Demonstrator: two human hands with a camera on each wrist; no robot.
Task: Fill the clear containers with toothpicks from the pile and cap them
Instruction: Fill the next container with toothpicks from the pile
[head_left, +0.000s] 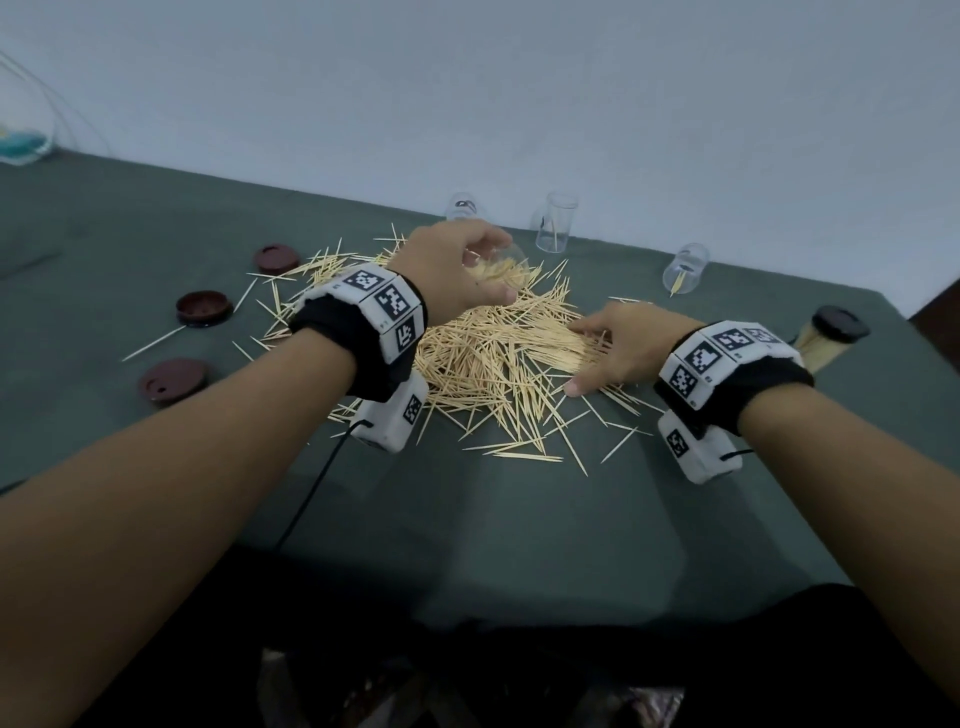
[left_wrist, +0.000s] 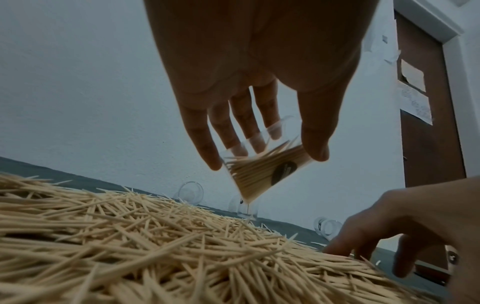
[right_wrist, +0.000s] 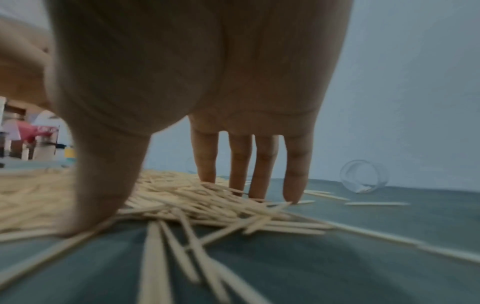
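Note:
A big toothpick pile (head_left: 493, 358) lies mid-table. My left hand (head_left: 452, 260) grips a clear container (head_left: 501, 270) partly filled with toothpicks and holds it tilted above the pile's far side. In the left wrist view the container (left_wrist: 262, 170) sits between thumb and fingers (left_wrist: 244, 123), one toothpick dangling from its low end. My right hand (head_left: 618, 348) rests on the pile's right edge with straight fingers (right_wrist: 259, 164) touching the toothpicks (right_wrist: 182, 195) and the thumb pressed down near the cloth. Three dark brown caps (head_left: 277, 258) (head_left: 202, 307) (head_left: 174, 381) lie at the left.
An upright clear container (head_left: 557, 222) and two lying on their sides (head_left: 462, 205) (head_left: 685, 267) sit behind the pile. A filled, capped container (head_left: 826, 340) stands at the right near the table's edge. Stray toothpicks scatter over the green cloth (head_left: 519, 519). A wall is close behind.

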